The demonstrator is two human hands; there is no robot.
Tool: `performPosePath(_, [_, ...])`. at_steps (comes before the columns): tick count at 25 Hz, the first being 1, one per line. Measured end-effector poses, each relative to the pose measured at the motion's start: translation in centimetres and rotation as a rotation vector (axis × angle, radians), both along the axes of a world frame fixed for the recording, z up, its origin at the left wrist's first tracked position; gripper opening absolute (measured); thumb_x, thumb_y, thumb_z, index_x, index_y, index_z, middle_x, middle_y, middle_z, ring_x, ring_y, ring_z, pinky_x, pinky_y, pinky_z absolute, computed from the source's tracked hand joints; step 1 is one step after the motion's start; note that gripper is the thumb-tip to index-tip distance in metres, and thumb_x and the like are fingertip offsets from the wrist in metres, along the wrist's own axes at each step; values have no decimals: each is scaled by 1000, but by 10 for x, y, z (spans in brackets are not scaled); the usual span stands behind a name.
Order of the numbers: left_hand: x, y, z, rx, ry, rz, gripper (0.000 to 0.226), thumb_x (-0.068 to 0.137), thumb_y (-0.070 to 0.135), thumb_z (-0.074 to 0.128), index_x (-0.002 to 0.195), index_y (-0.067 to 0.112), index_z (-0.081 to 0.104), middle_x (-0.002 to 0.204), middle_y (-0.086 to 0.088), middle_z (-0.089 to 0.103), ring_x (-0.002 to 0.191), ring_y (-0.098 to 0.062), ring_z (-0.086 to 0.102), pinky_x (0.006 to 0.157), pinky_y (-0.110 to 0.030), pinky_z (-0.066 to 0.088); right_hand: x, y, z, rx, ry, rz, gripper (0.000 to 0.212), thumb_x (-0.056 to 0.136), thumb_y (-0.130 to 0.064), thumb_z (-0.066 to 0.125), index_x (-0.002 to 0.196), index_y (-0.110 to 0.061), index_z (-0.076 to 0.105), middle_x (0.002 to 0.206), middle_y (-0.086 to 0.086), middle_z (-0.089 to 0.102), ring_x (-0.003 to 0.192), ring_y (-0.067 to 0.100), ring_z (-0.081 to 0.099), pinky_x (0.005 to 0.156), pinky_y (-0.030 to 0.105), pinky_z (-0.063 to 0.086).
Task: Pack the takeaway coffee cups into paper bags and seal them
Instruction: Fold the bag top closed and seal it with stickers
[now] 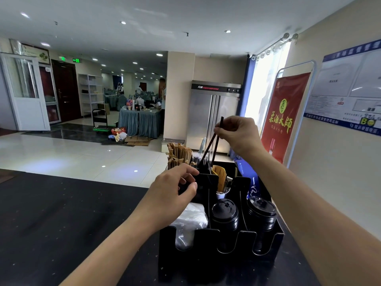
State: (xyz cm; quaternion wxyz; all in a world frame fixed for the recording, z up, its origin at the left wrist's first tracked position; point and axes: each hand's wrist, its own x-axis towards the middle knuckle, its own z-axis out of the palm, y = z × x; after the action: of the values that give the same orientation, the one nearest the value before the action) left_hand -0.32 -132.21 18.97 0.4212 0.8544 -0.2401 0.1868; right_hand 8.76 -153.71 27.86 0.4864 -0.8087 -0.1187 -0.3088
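Head view: right hand [237,134] pinching two dark straws [213,145], drawn partly up from black organiser [206,242] on worktop [61,213]. Left hand [175,186] curled round organiser's divider, steadying it. Best lifted straight up, clear of neighbouring straws. No coffee cups or paper bags in sight; only stacked lids [261,211] below right hand.

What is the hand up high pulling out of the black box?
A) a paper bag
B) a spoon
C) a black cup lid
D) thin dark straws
D: the right hand pinches two thin dark straws above the black box, while the lids sit stacked in it, untouched.
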Motion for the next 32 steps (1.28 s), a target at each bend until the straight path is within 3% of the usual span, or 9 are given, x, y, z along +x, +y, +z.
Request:
performPosePath(6, [-25,-7,5,-15,-114,55,36,97,29,62,133,32,57,113,16,62,103,0,55,87,-17,47,-73,-6,26,60,-38,98,12,83,-8,83,91,-3,77,70,0,75,60,10,67,60,17,51])
performPosePath(8, [-35,-8,5,-11,-164,89,43,97,32,62,140,30,54,123,13,60,110,-7,53,95,-26,48,-101,-4,26,65,-1,124,15,82,-11,84,93,-2,78,73,3,76,61,10,68,59,18,52])
performPosePath(10, [-48,-8,4,-7,-172,99,45,97,36,62,141,29,55,126,13,61,114,-9,53,96,-28,48,-126,-1,22,69,48,156,16,81,-13,84,93,-5,78,77,5,77,63,10,69,60,17,53])
performPosePath(14, [-85,-5,-3,-89,-40,-27,23,96,35,65,118,32,70,95,24,70,96,9,63,80,-8,48,-171,2,6,110,135,239,20,80,-17,83,97,-8,78,80,2,78,68,9,71,63,16,53])
performPosePath(16, [-106,-1,-11,-111,25,-92,11,96,32,66,105,34,72,88,20,73,89,2,68,78,-19,55,-191,4,-7,132,171,288,23,80,-15,81,100,-6,77,81,1,78,70,10,71,66,17,54])
performPosePath(19, [-137,6,-27,-146,95,-163,11,96,26,67,104,30,73,89,18,76,90,-4,71,85,-34,59,-216,7,-27,143,198,324,27,79,-16,80,103,-5,76,84,3,78,74,11,70,69,19,57])
performPosePath(24, [-178,18,-62,-175,225,-190,15,96,19,68,108,26,74,91,15,77,93,-1,71,84,-17,54,-248,16,-71,173,263,330,23,80,-20,81,101,-12,77,84,4,77,76,13,69,73,23,57])
performPosePath(28, [-201,27,-88,-185,341,-219,18,96,13,68,111,22,73,93,10,78,94,-8,73,85,-29,59,-274,21,-107,211,354,361,25,79,-28,80,102,-16,77,88,2,76,80,13,70,79,26,56])
performPosePath(32, [-217,35,-109,-177,409,-264,21,96,8,66,112,19,72,95,6,78,96,-13,74,86,-35,61,-305,26,-145,267,458,457,25,84,-20,72,108,-15,76,95,4,77,88,16,73,81,25,58])
